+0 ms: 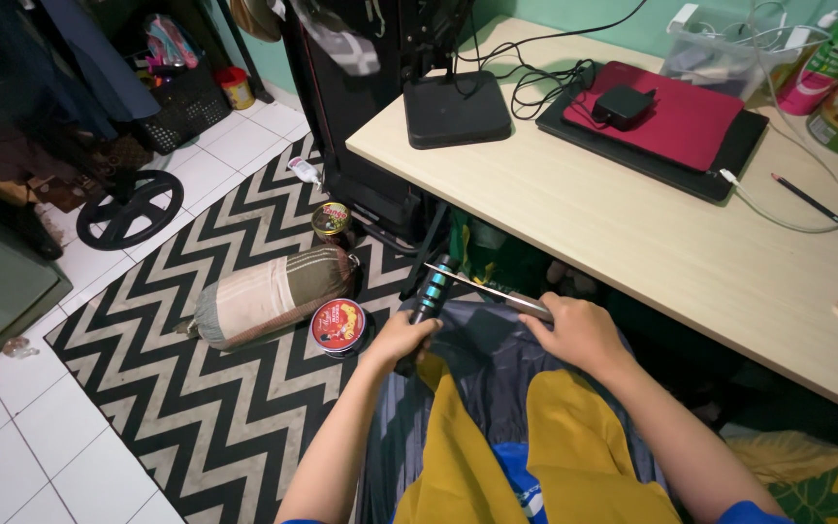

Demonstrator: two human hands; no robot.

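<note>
my left hand [402,340] is wrapped tight around the lower end of a dark, ribbed sharpening tool [426,303] with teal bands, held nearly upright and tilted a little away from me, just above my lap. my right hand [579,333] is closed on the handle end of a knife [485,286], whose long, thin grey blade runs leftward from my fingers and lies across the top of the sharpening tool, touching it near the tip. both sit in front of the near edge of the desk [632,243], low, over my knees, which are covered in grey and yellow cloth [497,408].

on the floor to my left lies a black-and-white zigzag rug [215,408]. on it rests a rolled bundle of striped fabric [269,296], and just beside that a round red tin [338,325]; a second, smaller tin [332,219] stands a bit farther off near the desk leg. a black wheel-shaped object [130,207] lies on the white tiles beyond the rug.

on the desk, well apart from my hands, is a dark red laptop [676,121] with a black power brick [623,104] on its lid, a black square stand base [456,109] with cables, and a pencil [815,205] near the far right.
</note>
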